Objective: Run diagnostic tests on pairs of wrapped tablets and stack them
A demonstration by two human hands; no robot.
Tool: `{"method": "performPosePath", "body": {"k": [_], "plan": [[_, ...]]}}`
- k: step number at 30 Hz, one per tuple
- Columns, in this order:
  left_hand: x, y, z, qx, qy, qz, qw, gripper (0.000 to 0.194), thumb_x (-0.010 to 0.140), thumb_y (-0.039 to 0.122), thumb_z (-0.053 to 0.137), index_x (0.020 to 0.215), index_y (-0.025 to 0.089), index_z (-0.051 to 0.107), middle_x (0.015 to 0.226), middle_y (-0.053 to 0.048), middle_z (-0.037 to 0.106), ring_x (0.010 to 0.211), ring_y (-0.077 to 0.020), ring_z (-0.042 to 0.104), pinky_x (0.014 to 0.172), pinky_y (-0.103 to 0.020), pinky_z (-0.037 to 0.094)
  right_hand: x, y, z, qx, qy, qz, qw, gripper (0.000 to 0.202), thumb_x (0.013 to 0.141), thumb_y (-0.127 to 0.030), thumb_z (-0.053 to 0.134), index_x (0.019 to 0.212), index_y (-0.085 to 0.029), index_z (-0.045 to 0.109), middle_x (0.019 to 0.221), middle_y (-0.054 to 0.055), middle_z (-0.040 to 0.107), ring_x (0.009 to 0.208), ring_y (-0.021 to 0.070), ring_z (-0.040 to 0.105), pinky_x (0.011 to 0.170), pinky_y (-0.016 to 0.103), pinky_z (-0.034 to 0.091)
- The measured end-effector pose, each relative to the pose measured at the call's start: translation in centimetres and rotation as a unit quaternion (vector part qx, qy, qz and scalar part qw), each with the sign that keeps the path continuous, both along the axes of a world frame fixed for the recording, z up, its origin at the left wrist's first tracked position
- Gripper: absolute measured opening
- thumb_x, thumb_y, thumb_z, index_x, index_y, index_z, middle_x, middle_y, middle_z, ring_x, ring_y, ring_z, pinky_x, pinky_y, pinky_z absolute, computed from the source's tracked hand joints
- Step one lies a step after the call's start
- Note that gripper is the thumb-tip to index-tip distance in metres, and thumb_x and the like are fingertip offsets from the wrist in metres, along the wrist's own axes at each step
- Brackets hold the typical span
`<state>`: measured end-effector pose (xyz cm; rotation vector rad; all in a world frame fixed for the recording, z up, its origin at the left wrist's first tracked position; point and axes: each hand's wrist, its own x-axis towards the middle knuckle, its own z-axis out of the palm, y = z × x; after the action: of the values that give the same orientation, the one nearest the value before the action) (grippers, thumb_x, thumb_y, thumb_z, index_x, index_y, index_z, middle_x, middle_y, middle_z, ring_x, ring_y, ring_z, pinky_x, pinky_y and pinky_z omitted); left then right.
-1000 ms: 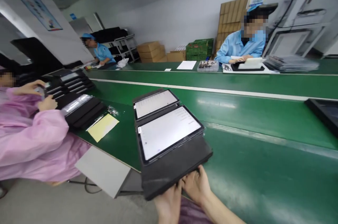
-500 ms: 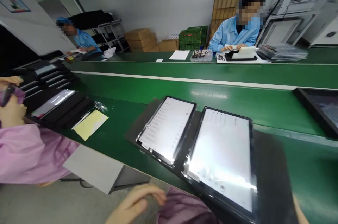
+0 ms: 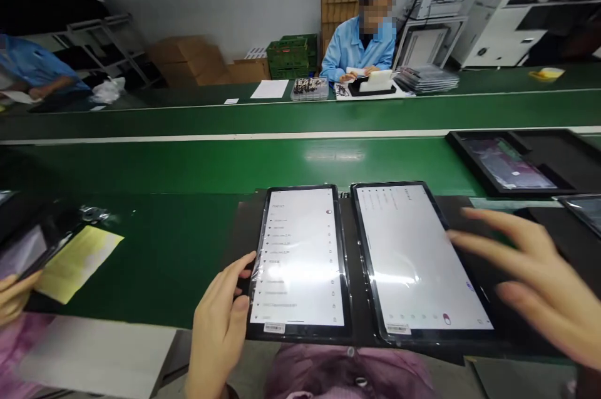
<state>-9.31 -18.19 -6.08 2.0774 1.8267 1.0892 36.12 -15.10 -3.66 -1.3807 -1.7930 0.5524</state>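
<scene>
Two tablets with lit white screens lie side by side on a black mat (image 3: 241, 223) in front of me. The left tablet (image 3: 300, 261) displays a list with a toggle at its top; the right tablet (image 3: 417, 261) has rows of small text running sideways. Both seem to be covered by clear film, and each bears a small white label at its near edge. My left hand (image 3: 218, 324) is beside the left tablet, fingertips at its left edge and thumb apart. Over the right tablet's right edge hovers my right hand (image 3: 539, 286), fingers spread, holding nothing.
A yellow paper sheet (image 3: 79, 261) lies to the left, near another person's hand (image 3: 16, 299). At the right is a black tray (image 3: 488, 183) with a film-covered panel. Across the green bench (image 3: 225, 164), a person in blue (image 3: 357, 42) sits behind a parts box (image 3: 310, 89).
The view has swung right, and the tablets now appear straighter before me. My left hand has come up to the left tablet's edge. My right hand has moved from the mat's edge to above the right tablet.
</scene>
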Motion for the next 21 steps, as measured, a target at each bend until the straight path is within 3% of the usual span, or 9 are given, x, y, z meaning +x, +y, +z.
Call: {"method": "performPosePath", "body": {"k": [2, 4, 8, 11, 14, 17, 21], "plan": [[-0.1, 0.3, -0.2, 0.004, 0.007, 0.002, 1.0, 0.066, 0.108, 0.062, 0.025, 0.13, 0.021, 0.071, 0.116, -0.011, 0.077, 0.091, -0.0259, 0.072, 0.073, -0.034, 0.056, -2.7, 0.9, 1.0, 0.019, -0.108, 0.118, 0.987, 0.05, 0.086, -0.066, 0.071, 0.128, -0.04, 0.077, 0.157, 0.01, 0.054, 0.149, 0.0418, 0.041, 0.126, 0.067, 0.016], [-0.2, 0.4, -0.4, -0.006, 0.026, -0.005, 1.0, 0.071, 0.106, 0.067, 0.023, 0.131, 0.022, 0.072, 0.121, -0.012, 0.075, 0.099, -0.0275, 0.072, 0.079, -0.036, 0.057, -5.2, 1.9, 1.2, 0.032, -0.176, 0.202, 0.963, 0.05, 0.091, -0.063, 0.069, 0.136, -0.042, 0.071, 0.162, 0.008, 0.049, 0.151, 0.042, 0.037, 0.123, 0.075, 0.016], [-0.2, 0.1, -0.5, -0.048, 0.07, -0.016, 0.996, 0.081, 0.1, 0.079, 0.022, 0.14, 0.025, 0.068, 0.134, -0.014, 0.068, 0.116, -0.0328, 0.066, 0.088, -0.042, 0.058, -6.9, 2.6, 0.9, 0.101, -0.3, 0.267, 0.91, 0.058, 0.101, -0.065, 0.052, 0.155, -0.043, 0.051, 0.167, 0.013, 0.039, 0.151, 0.0441, 0.036, 0.115, 0.08, 0.029], [-0.6, -0.3, -0.6, -0.066, 0.092, -0.061, 0.992, 0.077, 0.1, 0.081, 0.02, 0.145, 0.036, 0.065, 0.142, -0.012, 0.059, 0.113, -0.0315, 0.064, 0.086, -0.042, 0.058, -5.7, 3.1, 1.0, 0.151, -0.356, 0.243, 0.89, 0.061, 0.104, -0.062, 0.043, 0.162, -0.042, 0.04, 0.17, 0.014, 0.033, 0.15, 0.044, 0.037, 0.114, 0.077, 0.034], [-0.8, -0.5, -0.5, -0.077, 0.09, -0.104, 0.987, 0.079, 0.095, 0.086, 0.017, 0.156, 0.045, 0.048, 0.152, -0.01, 0.052, 0.116, -0.0321, 0.062, 0.09, -0.045, 0.057, -4.6, 5.2, 1.1, 0.162, -0.377, 0.185, 0.893, 0.056, 0.107, -0.058, 0.036, 0.161, -0.042, 0.043, 0.167, 0.013, 0.037, 0.147, 0.0424, 0.04, 0.114, 0.075, 0.036], [-0.6, -0.5, -0.6, -0.064, 0.033, -0.086, 0.994, 0.089, 0.093, 0.086, 0.007, 0.168, 0.04, 0.022, 0.151, -0.012, 0.055, 0.116, -0.0321, 0.062, 0.095, -0.048, 0.055, -4.2, 8.3, 0.6, 0.137, -0.384, 0.086, 0.909, 0.054, 0.109, -0.055, 0.028, 0.151, -0.038, 0.057, 0.158, 0.015, 0.047, 0.143, 0.0417, 0.044, 0.11, 0.071, 0.04], [0.0, -0.4, -1.2, -0.049, -0.027, -0.034, 0.998, 0.091, 0.095, 0.082, 0.001, 0.168, 0.034, 0.025, 0.145, -0.013, 0.061, 0.105, -0.0287, 0.065, 0.09, -0.046, 0.054, -4.3, 11.2, -0.9, 0.105, -0.389, -0.008, 0.915, 0.055, 0.108, -0.054, 0.028, 0.141, -0.035, 0.067, 0.149, 0.015, 0.054, 0.138, 0.0411, 0.047, 0.108, 0.069, 0.042]]}}
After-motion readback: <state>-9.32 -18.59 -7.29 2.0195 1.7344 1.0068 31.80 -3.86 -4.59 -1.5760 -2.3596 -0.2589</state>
